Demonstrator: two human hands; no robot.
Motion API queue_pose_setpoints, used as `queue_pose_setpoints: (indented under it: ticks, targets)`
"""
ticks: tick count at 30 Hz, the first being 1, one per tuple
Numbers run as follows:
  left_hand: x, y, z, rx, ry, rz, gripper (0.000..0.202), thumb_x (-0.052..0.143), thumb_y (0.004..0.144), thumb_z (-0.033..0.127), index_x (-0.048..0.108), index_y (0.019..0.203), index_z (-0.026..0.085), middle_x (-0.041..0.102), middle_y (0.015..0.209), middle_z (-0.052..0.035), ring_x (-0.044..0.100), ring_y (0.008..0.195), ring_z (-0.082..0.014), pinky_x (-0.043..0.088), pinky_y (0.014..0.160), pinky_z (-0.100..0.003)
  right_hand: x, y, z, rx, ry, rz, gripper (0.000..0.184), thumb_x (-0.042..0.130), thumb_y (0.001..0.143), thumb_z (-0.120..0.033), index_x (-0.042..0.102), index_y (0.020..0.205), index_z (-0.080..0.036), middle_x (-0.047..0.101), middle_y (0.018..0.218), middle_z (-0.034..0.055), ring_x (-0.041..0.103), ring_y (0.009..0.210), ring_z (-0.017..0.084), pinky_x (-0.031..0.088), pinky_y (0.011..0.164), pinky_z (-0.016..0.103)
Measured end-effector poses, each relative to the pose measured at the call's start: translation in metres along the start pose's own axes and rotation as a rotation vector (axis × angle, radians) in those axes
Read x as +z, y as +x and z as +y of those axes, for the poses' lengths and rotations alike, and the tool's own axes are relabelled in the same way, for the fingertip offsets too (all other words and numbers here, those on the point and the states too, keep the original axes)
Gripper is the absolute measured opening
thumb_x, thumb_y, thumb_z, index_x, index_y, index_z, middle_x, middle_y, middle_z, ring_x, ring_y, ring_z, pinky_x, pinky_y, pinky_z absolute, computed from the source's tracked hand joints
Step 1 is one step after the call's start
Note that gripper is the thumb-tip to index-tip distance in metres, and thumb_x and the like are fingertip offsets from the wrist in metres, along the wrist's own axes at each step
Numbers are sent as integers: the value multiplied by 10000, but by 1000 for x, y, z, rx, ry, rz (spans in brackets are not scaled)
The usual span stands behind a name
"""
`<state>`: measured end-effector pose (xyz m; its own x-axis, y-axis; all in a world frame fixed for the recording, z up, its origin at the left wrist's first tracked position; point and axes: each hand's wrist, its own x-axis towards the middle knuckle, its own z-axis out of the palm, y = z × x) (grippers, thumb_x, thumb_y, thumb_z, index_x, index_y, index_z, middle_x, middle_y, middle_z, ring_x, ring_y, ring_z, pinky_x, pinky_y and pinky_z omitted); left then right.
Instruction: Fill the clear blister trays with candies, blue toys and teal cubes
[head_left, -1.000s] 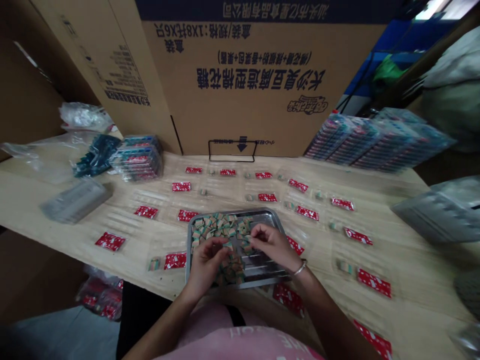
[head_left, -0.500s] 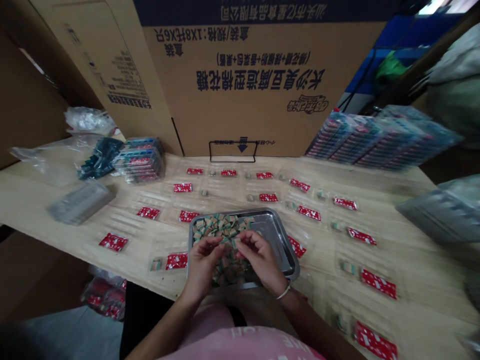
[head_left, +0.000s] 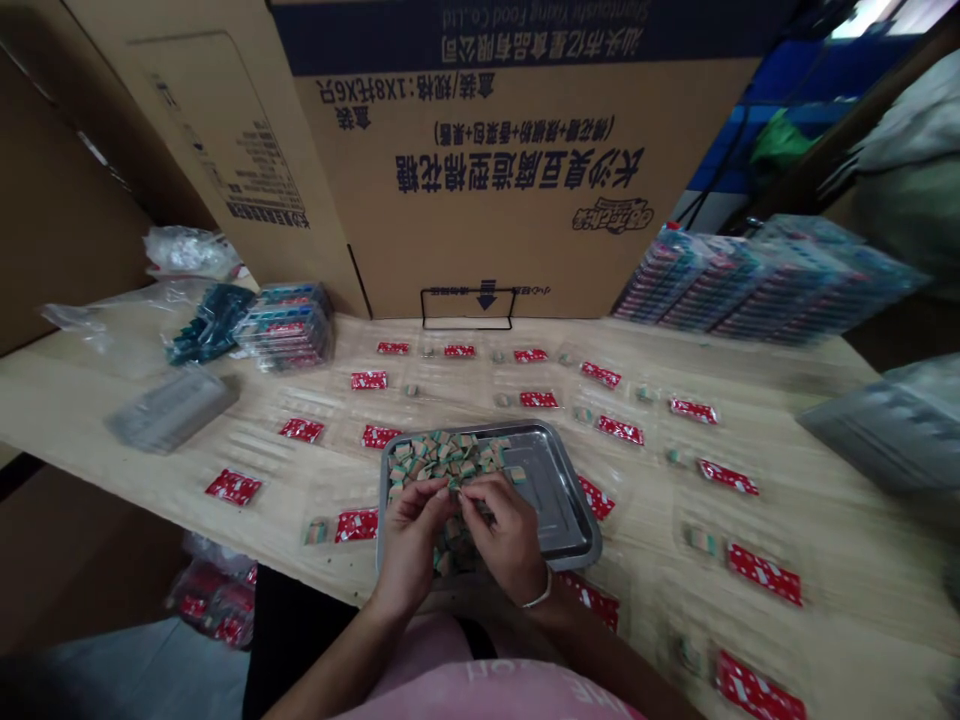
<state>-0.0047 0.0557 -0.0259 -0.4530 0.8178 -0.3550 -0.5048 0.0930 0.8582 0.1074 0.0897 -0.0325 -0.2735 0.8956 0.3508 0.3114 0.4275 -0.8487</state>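
A grey metal tray point(head_left: 551, 515) lies at the table's near edge, its left half heaped with small green-and-tan pieces point(head_left: 442, 452). Over the heap, my left hand point(head_left: 411, 530) pinches a small green-and-tan piece point(head_left: 453, 484) between thumb and finger. My right hand point(head_left: 504, 530) is closed too, its fingertips meeting the left ones at that piece. The fingers cover most of it. One loose piece point(head_left: 517, 475) rests just right of the heap, beyond my right hand.
Clear plastic trays with red spotted packets point(head_left: 763, 572) spread around the metal tray, several also holding a green-and-tan piece. A large cardboard box point(head_left: 480, 230) stands behind. Stacked packs point(head_left: 285, 325) sit left, more stacks point(head_left: 750, 280) right, and empty clear trays point(head_left: 171, 405) far left.
My right hand has moved slightly left, its fingertips joining the left ones. The piece it held is out of its fingers, and a loose piece now lies right of the heap.
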Motion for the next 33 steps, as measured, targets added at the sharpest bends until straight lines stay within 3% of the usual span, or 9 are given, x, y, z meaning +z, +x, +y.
queue_pose_setpoints:
  ticks: [4,9,12,16,19,24,33]
  targets:
    - [2,0,7,-121,-132,31,312,838,420,248,685,674,152,658,654,15,585,579,-78,485,581,-183,-2,4,0,-80,-64,-39,138,491,815,-156,601,756,-214,610,756,41,584,735,167,464,696,285]
    - [-1,5,13,-211,-111,13,295,838,401,182,689,653,147,660,650,6,595,573,-90,502,588,-203,-9,13,0,13,31,-100,113,510,783,-161,592,720,-206,601,682,6,562,626,137,447,605,249]
    - [-3,7,12,-110,-21,8,269,827,436,225,689,654,149,666,647,7,584,568,-89,487,574,-202,-15,15,-2,89,89,-144,94,538,776,-203,600,704,-201,595,679,6,560,641,142,439,606,250]
    - [-3,7,6,18,62,40,248,797,480,272,694,673,155,670,634,1,579,563,-100,472,563,-213,-12,12,-3,373,401,-206,158,598,746,-348,577,717,-194,574,645,-14,548,575,134,444,544,246]
    - [-1,4,2,103,100,53,203,768,525,265,695,681,157,680,654,-7,584,589,-110,469,585,-220,-2,6,-1,484,507,-142,222,629,702,-397,555,685,-187,566,631,-15,537,568,131,449,548,253]
    - [3,-2,-2,155,129,56,151,740,551,234,695,680,169,672,629,10,567,568,-98,459,589,-212,10,0,-1,485,469,3,221,628,691,-395,564,675,-184,582,638,3,531,604,141,442,577,261]
    - [-2,1,-2,150,86,130,170,739,555,239,682,693,158,673,651,3,572,569,-96,456,575,-205,10,1,2,445,446,39,178,624,675,-325,548,749,-182,545,654,-15,503,586,121,424,552,236]
